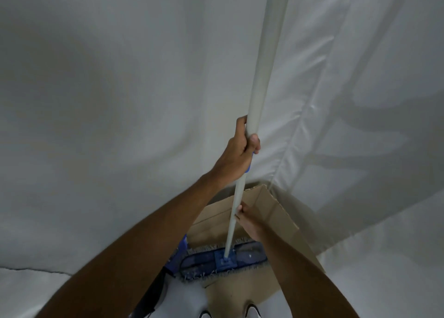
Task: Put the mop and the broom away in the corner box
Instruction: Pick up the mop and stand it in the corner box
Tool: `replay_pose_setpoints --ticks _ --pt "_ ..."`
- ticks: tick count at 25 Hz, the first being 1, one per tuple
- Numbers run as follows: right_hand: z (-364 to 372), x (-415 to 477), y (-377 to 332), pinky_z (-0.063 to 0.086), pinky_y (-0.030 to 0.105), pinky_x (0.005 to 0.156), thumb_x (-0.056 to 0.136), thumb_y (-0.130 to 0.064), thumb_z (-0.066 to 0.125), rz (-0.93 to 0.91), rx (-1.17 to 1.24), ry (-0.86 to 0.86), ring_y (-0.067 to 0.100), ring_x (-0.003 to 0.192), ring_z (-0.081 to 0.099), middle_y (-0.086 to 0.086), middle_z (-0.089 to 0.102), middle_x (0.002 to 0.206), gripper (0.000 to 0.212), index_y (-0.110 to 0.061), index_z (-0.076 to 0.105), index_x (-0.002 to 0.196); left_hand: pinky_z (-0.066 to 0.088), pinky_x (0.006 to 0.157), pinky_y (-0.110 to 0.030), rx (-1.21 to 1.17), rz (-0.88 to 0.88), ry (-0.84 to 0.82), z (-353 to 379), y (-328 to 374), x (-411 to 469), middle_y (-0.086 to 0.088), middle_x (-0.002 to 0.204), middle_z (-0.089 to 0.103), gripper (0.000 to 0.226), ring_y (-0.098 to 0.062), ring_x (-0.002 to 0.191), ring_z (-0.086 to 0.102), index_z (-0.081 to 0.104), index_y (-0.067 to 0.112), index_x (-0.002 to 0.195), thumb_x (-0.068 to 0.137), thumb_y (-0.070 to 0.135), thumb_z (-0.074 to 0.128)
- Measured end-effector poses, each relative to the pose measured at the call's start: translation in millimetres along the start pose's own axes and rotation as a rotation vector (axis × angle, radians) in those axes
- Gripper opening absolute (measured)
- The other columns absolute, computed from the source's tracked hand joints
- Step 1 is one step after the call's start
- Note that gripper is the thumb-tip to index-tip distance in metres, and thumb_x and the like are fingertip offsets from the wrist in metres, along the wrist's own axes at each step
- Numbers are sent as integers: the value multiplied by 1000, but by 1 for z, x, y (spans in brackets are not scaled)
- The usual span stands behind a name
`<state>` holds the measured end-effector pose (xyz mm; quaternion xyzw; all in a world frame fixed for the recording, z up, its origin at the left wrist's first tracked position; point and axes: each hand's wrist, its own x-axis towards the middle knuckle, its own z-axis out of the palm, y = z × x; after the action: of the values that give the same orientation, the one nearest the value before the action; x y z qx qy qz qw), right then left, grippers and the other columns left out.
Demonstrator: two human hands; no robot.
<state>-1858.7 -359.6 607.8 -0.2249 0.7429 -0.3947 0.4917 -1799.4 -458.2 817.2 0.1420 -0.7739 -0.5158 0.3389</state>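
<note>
A flat mop stands nearly upright; its long pale handle (264, 65) runs from the top of the view down to a blue fringed mop head (223, 260). The head hangs over the open cardboard box (274, 207) in the corner, level with its near rim. My left hand (240, 149) grips the handle high up, by a blue collar. My right hand (247, 221) holds the handle lower down, just above the box. A blue and black object (158, 289), partly hidden under my left arm, lies left of the box; I cannot tell whether it is the broom.
White cloth walls (120, 101) meet in a corner behind the box, with a seam (295, 130) on the right. The tips of my shoes (252, 310) show at the bottom edge, next to a box flap on the white floor.
</note>
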Motion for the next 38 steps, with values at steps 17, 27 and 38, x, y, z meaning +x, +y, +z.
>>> replay_pose_setpoints --ticks 17,27,38 --pt "-77 78 -14 32 43 118 104 -9 40 -1 188 -204 20 135 41 5 34 154 58 -19 16 156 47 87 -18 147 -314 160 51 -94 93 -13 102 69 36 -18 93 65 33 18 140 105 19 38" --pt "-99 73 -92 39 47 113 104 -21 46 -201 58 -162 29 135 46 10 39 155 56 -21 21 154 43 78 -32 247 -550 224 57 -78 110 -17 105 63 48 -26 86 60 21 25 150 105 29 38" --pt "-35 -7 -143 35 48 115 96 -22 61 -555 -76 -48 35 144 34 11 24 162 76 -29 14 156 11 120 -63 830 -689 422 -24 -11 -99 -2 163 25 53 -25 150 22 16 40 152 102 54 24"
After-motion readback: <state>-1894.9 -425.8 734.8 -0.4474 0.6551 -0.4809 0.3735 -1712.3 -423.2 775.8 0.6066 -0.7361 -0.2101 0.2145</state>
